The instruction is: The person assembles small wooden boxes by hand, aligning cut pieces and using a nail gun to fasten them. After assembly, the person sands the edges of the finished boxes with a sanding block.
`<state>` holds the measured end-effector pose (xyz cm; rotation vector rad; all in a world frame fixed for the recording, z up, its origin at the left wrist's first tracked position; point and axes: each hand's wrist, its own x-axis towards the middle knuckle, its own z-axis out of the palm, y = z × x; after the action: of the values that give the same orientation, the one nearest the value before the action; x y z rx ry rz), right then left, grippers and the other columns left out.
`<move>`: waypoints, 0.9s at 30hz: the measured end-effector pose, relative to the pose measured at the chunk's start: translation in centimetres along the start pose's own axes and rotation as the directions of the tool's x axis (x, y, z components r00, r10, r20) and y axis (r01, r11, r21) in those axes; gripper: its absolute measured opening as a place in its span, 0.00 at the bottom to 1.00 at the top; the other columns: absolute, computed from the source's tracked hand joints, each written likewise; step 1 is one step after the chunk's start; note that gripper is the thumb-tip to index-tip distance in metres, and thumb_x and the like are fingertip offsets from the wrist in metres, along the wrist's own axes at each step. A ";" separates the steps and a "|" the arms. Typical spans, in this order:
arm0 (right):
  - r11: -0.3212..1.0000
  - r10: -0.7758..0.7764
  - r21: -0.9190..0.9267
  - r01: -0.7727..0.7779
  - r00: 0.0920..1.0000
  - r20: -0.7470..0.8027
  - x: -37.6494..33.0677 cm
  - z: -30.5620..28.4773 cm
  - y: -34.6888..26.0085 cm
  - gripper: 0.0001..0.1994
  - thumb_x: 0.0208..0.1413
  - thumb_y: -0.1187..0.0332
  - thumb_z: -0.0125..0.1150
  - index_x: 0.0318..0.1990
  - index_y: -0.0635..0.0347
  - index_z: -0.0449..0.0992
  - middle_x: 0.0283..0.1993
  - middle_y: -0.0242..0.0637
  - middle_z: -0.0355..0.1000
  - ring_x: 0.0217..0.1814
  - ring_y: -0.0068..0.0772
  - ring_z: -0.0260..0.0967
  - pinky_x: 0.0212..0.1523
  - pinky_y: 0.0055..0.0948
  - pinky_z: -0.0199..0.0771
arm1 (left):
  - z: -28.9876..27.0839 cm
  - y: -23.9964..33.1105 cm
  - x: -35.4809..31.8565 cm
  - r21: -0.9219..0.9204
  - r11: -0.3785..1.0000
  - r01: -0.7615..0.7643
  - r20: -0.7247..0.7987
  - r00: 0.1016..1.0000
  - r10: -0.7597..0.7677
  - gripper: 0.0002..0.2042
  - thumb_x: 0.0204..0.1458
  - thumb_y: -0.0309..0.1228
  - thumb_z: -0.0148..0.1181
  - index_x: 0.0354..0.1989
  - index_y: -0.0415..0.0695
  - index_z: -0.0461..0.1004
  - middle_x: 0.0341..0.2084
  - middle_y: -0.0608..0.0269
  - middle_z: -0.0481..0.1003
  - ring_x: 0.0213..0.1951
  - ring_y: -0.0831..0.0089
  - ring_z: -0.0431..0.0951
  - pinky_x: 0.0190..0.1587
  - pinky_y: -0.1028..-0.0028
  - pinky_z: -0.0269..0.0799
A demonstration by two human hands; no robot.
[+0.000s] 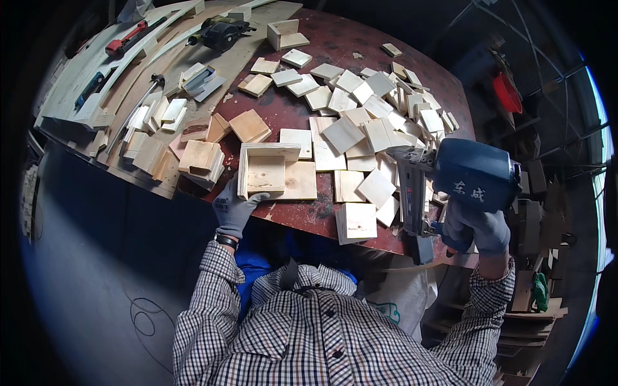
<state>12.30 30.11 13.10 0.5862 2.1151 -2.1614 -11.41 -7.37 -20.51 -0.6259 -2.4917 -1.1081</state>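
My left hand (236, 204), in a grey glove, grips the lower left corner of a wooden box corner (266, 174) made of small boards joined at right angles. This piece stands at the table's near edge, in front of a flat square board (300, 181). On the right, my gloved right hand (479, 226) is wrapped round the handle of a blue nail gun (476, 174). The nail gun's dark nose and magazine stand over the right side of the table, beside the loose square boards (380, 186) and apart from the box corner.
Many small wooden boards (347, 96) lie heaped across the dark red table (335, 35). Stacked blocks (201, 157) stand left of my left hand. A circular saw (222, 31), a red tool (126, 38) and a hammer (156, 80) rest on the plywood at the far left.
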 end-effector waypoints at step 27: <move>0.551 0.311 -0.830 0.093 0.899 0.308 25.1 16.1 3.3 0.17 0.53 0.62 0.71 0.45 0.66 0.83 0.31 0.31 0.80 0.28 0.23 0.75 0.32 0.27 0.77 | 0.2 0.7 0.3 -0.002 0.996 0.086 0.030 0.996 -0.085 0.45 0.42 0.62 0.74 0.64 0.45 0.72 0.40 0.54 0.82 0.37 0.53 0.85 0.37 0.61 0.83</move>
<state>-13.57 19.74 1.94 0.1077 2.3705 -0.8340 -11.32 -6.71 -20.13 -0.5451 -2.5645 -1.1410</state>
